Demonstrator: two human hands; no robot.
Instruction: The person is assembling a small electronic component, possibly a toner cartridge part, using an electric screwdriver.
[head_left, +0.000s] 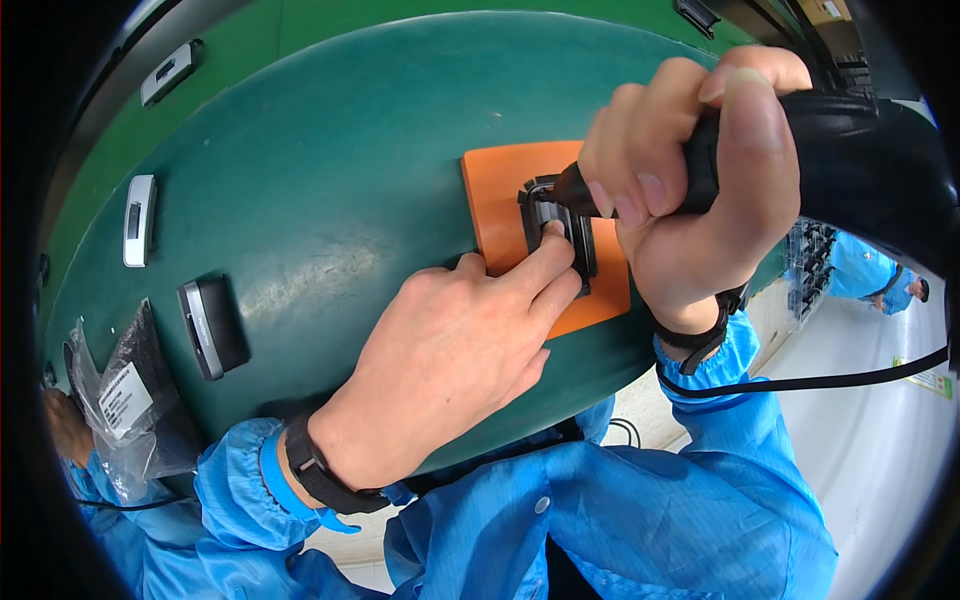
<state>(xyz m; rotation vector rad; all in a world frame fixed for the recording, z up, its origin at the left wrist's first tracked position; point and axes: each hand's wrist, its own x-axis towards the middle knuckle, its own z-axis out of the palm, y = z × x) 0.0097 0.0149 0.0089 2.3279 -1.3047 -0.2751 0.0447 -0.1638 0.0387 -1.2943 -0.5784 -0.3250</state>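
Black handheld tool (850, 150) points left, long axis running crosswise, grasped in the right grip (735, 215).

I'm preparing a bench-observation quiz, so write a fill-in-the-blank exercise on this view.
The black tool is held in the ____.
The left hand touches a black-framed part on the ____-coloured pad.
The label on the plastic bag is mostly ____.
Missing words: right hand; orange; white.
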